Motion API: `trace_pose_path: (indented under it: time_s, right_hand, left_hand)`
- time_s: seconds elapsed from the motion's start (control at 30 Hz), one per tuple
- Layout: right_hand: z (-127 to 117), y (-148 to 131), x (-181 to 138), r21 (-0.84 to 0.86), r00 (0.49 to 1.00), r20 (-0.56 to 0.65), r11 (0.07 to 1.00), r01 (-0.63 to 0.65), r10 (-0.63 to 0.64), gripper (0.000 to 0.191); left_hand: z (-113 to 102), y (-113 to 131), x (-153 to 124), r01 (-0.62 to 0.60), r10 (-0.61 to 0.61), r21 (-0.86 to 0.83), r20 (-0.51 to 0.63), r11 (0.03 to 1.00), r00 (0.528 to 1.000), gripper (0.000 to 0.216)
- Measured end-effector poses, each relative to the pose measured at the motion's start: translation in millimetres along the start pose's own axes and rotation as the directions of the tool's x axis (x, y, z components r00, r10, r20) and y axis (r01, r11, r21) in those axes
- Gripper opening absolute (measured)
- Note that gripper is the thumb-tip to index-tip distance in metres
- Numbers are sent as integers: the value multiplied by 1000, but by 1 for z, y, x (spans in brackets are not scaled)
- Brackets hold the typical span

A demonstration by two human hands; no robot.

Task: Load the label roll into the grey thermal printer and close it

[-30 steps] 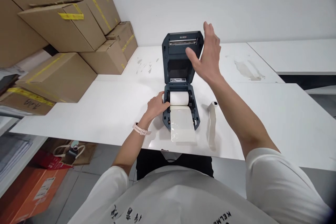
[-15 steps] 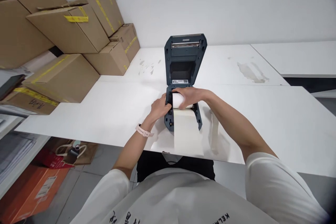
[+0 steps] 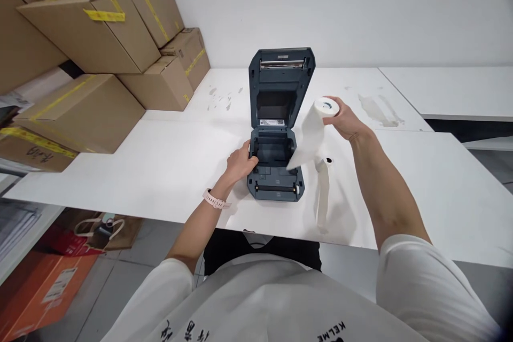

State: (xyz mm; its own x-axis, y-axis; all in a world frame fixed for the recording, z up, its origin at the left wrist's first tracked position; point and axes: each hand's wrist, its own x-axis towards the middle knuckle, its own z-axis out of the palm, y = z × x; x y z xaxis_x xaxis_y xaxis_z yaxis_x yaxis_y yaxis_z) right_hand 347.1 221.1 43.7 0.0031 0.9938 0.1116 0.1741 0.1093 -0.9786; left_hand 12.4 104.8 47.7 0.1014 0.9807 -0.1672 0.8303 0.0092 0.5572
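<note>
A dark grey label printer [image 3: 276, 168] stands on the white table [image 3: 160, 171] with its lid [image 3: 280, 85] raised and its roll bay bare. My right hand [image 3: 347, 120] is closed round a white paper roll [image 3: 325, 108], held up to the right of the printer, and a loose strip of paper trails from the roll down toward the bay. My left hand [image 3: 239, 160] grips the printer's left side. A pale watch is on that wrist. A second, partly unrolled paper roll [image 3: 323, 189] lies on the table just right of the printer.
Several cardboard boxes [image 3: 96, 64] with yellow tape are stacked at the left and back left. Another white table [image 3: 449, 88] stands at the back right. Under the table at left are an orange box [image 3: 44, 294] and a bag [image 3: 106, 224].
My right hand came down from beside the lid onto the roll in the bay, then lifted the roll out and up to the right. My left hand stayed on the printer.
</note>
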Motion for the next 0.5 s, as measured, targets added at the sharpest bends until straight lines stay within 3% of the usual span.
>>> trace_pose_path:
  time_s: [0.13,0.3,0.4,0.5]
  right_hand:
    - [2,40,-2,-77,996,-23,993,-90,88,93]
    - [-15,48,-30,-117,989,37,984,-138,143,98]
    - [-44,45,-60,-120,983,64,980,-161,170,78]
    - [-59,42,-93,-147,953,239,977,-155,187,61]
  left_hand:
    - [1,-2,1,-11,10,-8,-6,1000,1000,75]
    - [1,-2,0,-12,11,-31,-9,999,1000,75]
    - [1,-1,-1,-4,3,-50,-8,999,1000,74]
    - [1,0,-1,4,-4,-62,-4,998,1000,74]
